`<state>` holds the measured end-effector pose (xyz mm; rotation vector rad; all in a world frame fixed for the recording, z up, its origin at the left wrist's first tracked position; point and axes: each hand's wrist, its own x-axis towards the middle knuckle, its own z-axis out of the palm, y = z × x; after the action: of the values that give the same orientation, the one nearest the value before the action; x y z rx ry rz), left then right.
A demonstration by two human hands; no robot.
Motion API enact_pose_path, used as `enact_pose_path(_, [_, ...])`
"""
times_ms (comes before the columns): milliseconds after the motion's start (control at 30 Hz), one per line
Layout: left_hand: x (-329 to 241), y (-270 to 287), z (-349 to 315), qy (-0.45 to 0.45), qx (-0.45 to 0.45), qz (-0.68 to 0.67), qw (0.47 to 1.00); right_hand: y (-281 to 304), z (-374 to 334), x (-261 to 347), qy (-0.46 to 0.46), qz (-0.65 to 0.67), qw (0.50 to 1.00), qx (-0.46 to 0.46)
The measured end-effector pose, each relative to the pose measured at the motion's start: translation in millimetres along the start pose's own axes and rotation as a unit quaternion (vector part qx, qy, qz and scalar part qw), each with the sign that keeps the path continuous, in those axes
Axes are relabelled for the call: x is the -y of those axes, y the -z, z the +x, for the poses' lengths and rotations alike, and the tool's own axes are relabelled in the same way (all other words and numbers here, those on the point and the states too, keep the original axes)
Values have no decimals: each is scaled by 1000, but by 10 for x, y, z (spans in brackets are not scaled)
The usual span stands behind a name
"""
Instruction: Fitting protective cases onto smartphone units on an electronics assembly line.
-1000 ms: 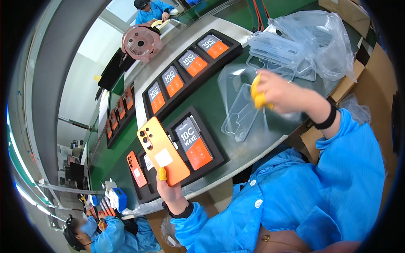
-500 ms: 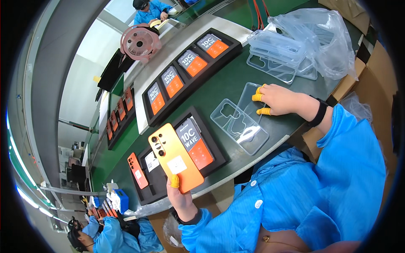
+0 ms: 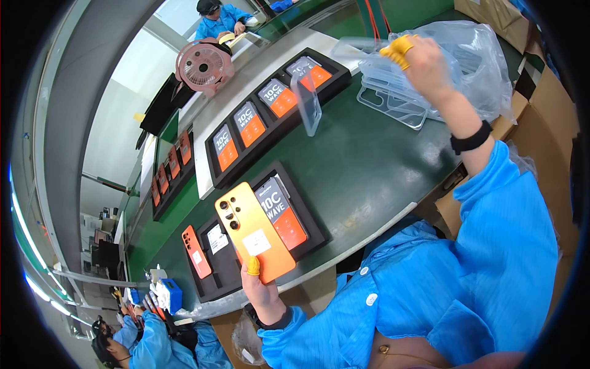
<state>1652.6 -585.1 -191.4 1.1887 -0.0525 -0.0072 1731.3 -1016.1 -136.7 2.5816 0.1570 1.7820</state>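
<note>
My left hand (image 3: 261,289), with a yellow cot on its thumb, grips an orange phone (image 3: 261,237) by the lower end, its camera back turned up. The phone hangs over a black foam tray (image 3: 307,215) holding another phone (image 3: 279,212) with a grey-and-orange front. Raised at the far right, my right hand (image 3: 424,64) has yellow finger cots drawn together. From its fingertips a blurred clear phone case (image 3: 356,48) sticks out to the left. A second clear case (image 3: 309,104) appears tilted on edge by the far tray; whether anything supports it is unclear.
Several clear cases (image 3: 390,106) lie beside a plastic bag (image 3: 485,67). A long black tray (image 3: 276,117) holds several phones. A smaller orange-red phone (image 3: 196,252) lies at the near tray's left. Beyond are a pink fan (image 3: 204,64), cardboard boxes (image 3: 541,135) and people in blue.
My right hand has risen away from the table toward the far bag. Both clear cases have left the table spot beside the near tray. My left hand still holds the orange phone, nearly unmoved.
</note>
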Motion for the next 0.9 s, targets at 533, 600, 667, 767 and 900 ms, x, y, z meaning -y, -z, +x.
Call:
enact_pose_path(533, [57, -35, -62, -16, 1, 11, 1000, -967, -688, 631, 103, 14, 940, 326])
enact_pose_path(600, [49, 23, -85, 5, -8, -16, 1000, -842, -523, 693, 106, 38, 930, 351])
enact_pose_path(667, [47, 65, -162, 34, -19, -41, 998, -712, -482, 792, 153, 81, 919, 355])
enact_pose_path(767, [16, 42, -138, 28, 0, -17, 999, -323, -439, 1173, 164, 280, 873, 364])
enact_pose_path(900, [91, -132, -3, 29, 2, -23, 999, 115, -617, 1534, 102, 359, 625, 685])
